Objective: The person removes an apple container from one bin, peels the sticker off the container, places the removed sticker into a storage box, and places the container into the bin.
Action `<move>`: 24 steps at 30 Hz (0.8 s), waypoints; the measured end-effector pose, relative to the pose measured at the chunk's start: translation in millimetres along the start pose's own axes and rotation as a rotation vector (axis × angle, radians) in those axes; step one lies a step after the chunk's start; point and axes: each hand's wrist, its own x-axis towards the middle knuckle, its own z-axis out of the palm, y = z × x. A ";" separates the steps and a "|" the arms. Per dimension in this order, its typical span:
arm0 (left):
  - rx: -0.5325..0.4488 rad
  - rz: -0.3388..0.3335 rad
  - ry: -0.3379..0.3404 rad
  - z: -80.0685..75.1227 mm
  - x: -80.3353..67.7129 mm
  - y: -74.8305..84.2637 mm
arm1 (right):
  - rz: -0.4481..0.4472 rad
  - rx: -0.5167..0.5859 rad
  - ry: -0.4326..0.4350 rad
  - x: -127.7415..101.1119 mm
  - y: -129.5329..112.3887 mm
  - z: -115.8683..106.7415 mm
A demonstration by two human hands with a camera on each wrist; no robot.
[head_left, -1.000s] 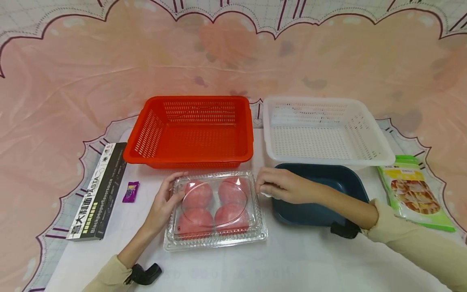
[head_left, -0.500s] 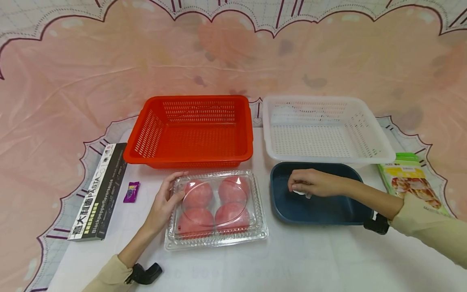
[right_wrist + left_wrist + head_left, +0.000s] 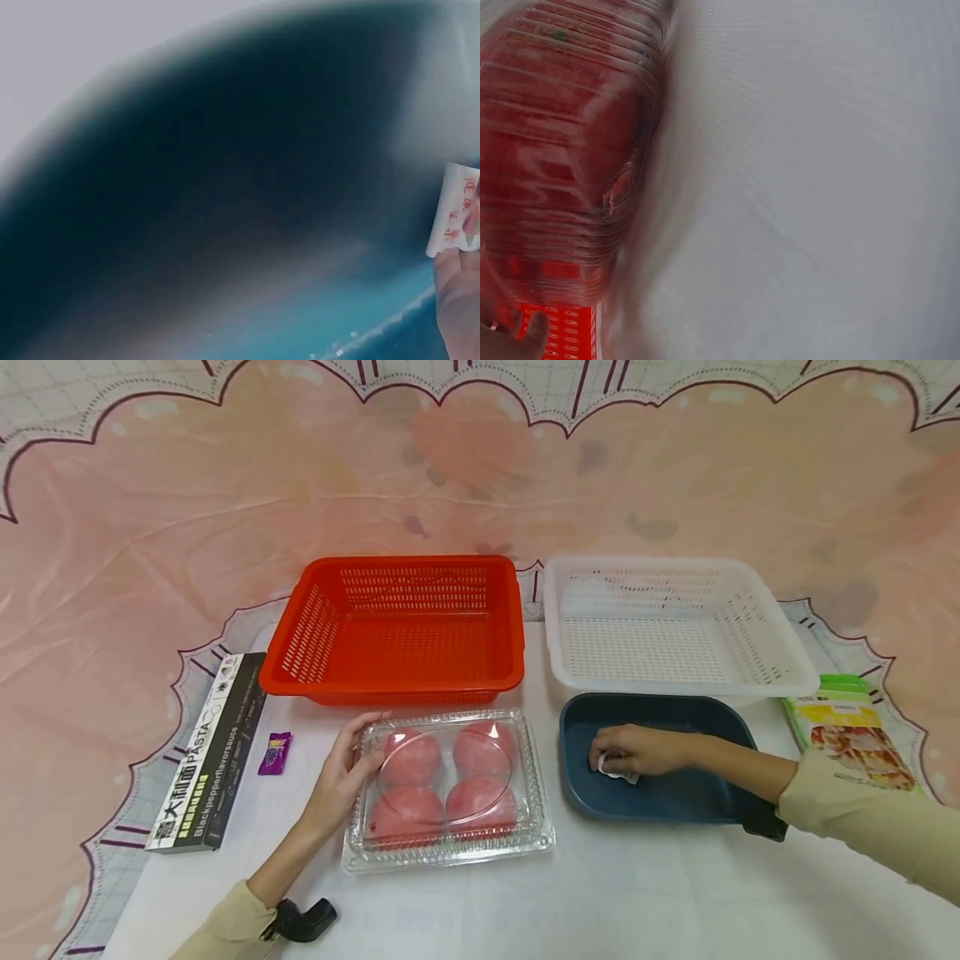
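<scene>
My left hand (image 3: 337,785) rests against the left side of a clear plastic clamshell box (image 3: 450,852), its thumb on the lid and a finger along the back corner. Several round red fruits (image 3: 411,758) show through the lid; their kind is hard to tell. Inside the dark blue basin (image 3: 705,714), my right hand (image 3: 637,750) pinches a crumpled white label (image 3: 618,770). Red characters and part of a coloured picture are printed on this label (image 3: 454,210) in the right wrist view. The left wrist view shows the box's ribbed side (image 3: 562,150) close up.
Behind the box stands a red basket (image 3: 390,685), with a white basket (image 3: 675,681) to its right. A black-and-white pasta box (image 3: 210,752) and a small purple packet (image 3: 275,753) lie at left. At far right lies a green-and-yellow food bag (image 3: 847,722).
The right hand has moved right from beside the clear box to over the basin, then down into it with the label. The left hand and the box have stayed in place.
</scene>
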 end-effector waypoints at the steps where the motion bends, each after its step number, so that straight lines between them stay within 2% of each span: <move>1: -0.001 0.002 -0.001 0.1 0.1 0.0 | -0.013 -0.017 0.010 0.0 0.4 1.6; 9: 0.002 0.018 -0.003 -0.9 0.3 1.9 | -0.099 -0.201 0.120 3.0 -4.4 13.5; 20: -0.003 0.020 -0.004 -0.4 1.1 2.2 | -0.045 -0.352 0.123 0.9 -14.4 17.9; 24: 0.003 0.009 0.000 0.6 0.6 1.7 | -0.027 -0.345 0.137 0.6 -13.7 18.0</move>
